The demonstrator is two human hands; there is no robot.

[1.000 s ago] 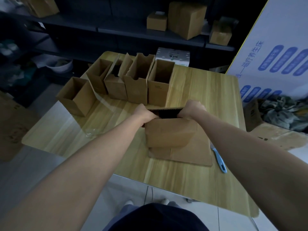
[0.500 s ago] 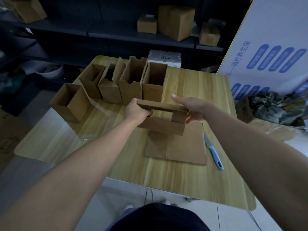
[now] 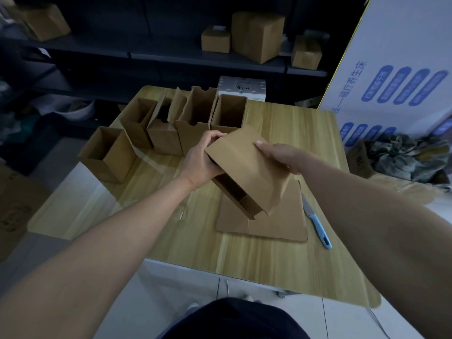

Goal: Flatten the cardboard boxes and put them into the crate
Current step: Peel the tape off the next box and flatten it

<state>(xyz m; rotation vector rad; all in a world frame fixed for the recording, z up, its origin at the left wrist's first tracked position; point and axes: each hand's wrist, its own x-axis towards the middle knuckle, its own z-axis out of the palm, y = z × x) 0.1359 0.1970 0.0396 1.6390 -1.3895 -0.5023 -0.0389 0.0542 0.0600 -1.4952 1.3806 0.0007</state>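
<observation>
Head view: flattening step. Left hand (image 3: 198, 159) grips box (image 3: 244, 172) end; right hand (image 3: 281, 155) lies flat on top panel, fingers straight. Box tilted, held above flat sheet (image 3: 281, 223). Next, likely: press panels together. Crate not visible.

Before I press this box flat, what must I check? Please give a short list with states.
1. Left hand grips the held box: ok.
2. Right hand lies flat on its top panel: ok.
3. Its near end is open: ok.
4. Flat cardboard lies below it on the table: ok.
5. Knife lies clear of both hands: ok.
6. Crate position: cannot tell, none in view.
</observation>
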